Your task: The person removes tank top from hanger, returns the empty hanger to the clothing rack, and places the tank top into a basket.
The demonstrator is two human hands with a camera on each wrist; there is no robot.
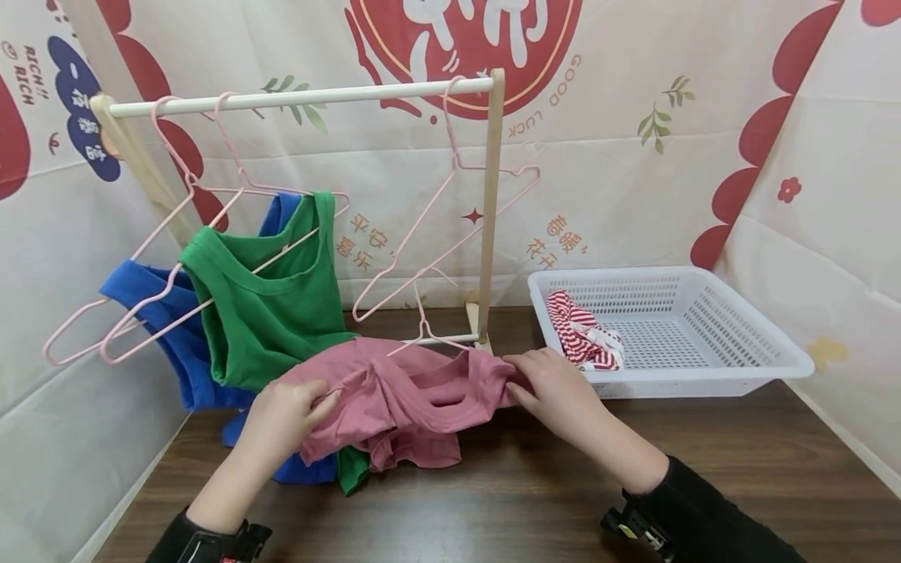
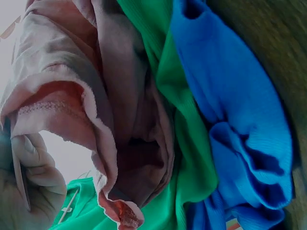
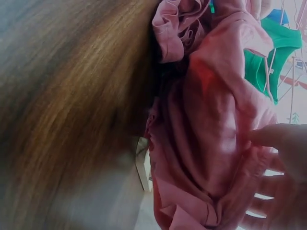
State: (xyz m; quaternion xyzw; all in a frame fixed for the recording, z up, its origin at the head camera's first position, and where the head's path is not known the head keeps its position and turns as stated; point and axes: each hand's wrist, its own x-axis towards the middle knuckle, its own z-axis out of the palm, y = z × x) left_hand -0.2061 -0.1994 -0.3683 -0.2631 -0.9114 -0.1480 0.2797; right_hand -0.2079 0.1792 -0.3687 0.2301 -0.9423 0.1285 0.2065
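Note:
A pink shirt (image 1: 422, 399) is spread between both hands above the table, with a pink hanger (image 1: 424, 324) whose hook sticks up out of its neckline. My left hand (image 1: 285, 414) pinches the shirt at its left side; in the left wrist view, a thin hanger arm (image 2: 20, 177) runs along the fingers beside the cloth. At the opposite shoulder, my right hand (image 1: 559, 391) grips the fabric between thumb and fingers (image 3: 271, 189). Folds of cloth hide most of the hanger. Just behind the shirt hangs a green tank top (image 1: 281, 289).
A white-railed rack (image 1: 303, 98) with wooden posts holds the green top, a blue garment (image 1: 204, 360) and a bare pink hanger (image 1: 450, 172). On the right, a white plastic basket (image 1: 704, 383) contains a red-and-white striped cloth (image 1: 584, 332). The table (image 1: 535, 485) is dark wood.

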